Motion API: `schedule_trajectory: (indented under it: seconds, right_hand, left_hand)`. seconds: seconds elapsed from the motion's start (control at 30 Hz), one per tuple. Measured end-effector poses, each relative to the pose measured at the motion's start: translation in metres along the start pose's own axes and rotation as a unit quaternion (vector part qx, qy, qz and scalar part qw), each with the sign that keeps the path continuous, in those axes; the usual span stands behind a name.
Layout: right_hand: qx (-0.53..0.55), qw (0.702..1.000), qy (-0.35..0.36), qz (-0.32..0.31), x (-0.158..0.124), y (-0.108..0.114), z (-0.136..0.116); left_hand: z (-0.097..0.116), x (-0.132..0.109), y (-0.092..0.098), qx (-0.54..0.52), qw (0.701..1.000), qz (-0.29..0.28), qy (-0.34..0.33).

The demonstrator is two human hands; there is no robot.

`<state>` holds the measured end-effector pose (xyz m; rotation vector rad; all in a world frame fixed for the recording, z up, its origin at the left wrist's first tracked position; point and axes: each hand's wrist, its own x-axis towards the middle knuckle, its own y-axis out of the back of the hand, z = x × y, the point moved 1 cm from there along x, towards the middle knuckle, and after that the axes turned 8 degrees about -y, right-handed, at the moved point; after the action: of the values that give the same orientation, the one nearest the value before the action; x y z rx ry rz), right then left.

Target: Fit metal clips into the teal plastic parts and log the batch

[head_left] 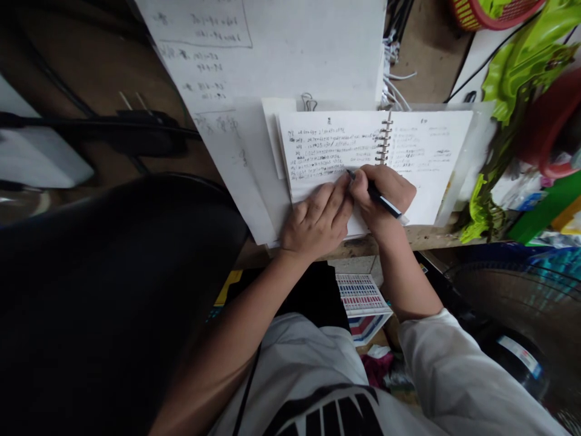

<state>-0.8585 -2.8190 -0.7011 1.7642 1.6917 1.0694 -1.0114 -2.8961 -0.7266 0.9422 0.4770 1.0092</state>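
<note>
right hand [379, 194] narrow around black pen [384, 203], tip on left page of spiral notebook [331, 145]; left hand [318, 221] open, flat on page; notebook lying open on wooden surface [390, 242].

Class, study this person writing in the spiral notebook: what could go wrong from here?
The right hand gripping the black pen rests across the pages of the spiral notebook, so it might smear any wet ink. The notebook sits on loose white sheets near the wooden shelf edge, so pressure might make it slide.
</note>
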Motion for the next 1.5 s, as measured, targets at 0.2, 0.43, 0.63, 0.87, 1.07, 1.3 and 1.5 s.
schedule_trajectory:
  seconds: [0.2, 0.43, 0.63, 0.87, 1.07, 1.3, 1.5]
  right_hand:
    - [0.016, 1.000, 0.009, 0.015, -0.001, 0.003, 0.001]
    - [0.004, 1.000, 0.016, 0.025, -0.001, 0.001, -0.001]
    - [-0.024, 0.998, 0.040, 0.036, 0.001, 0.002, -0.002]
    - [-0.006, 0.996, 0.068, 0.059, 0.000, 0.004, -0.003]
    - [0.002, 0.996, 0.062, 0.057, 0.000, 0.002, -0.004]
    - [-0.010, 0.998, 0.043, 0.042, -0.002, 0.003, -0.002]
    - [-0.027, 0.993, 0.055, 0.100, -0.006, 0.005, -0.003]
  left_hand:
    - [-0.001, -0.001, 0.001, 0.010, 1.000, 0.004, -0.011]
    - [-0.001, -0.002, -0.004, 0.053, 0.996, 0.069, -0.034]
    - [-0.002, -0.002, -0.007, 0.053, 0.993, 0.094, -0.039]
    - [-0.002, -0.003, -0.009, 0.037, 0.995, 0.083, -0.034]
    - [-0.003, -0.004, -0.008, 0.033, 0.996, 0.082, -0.033]
    - [-0.003, -0.004, -0.008, 0.034, 0.995, 0.083, -0.035]
    - [-0.003, -0.004, -0.010, 0.014, 0.997, 0.073, -0.025]
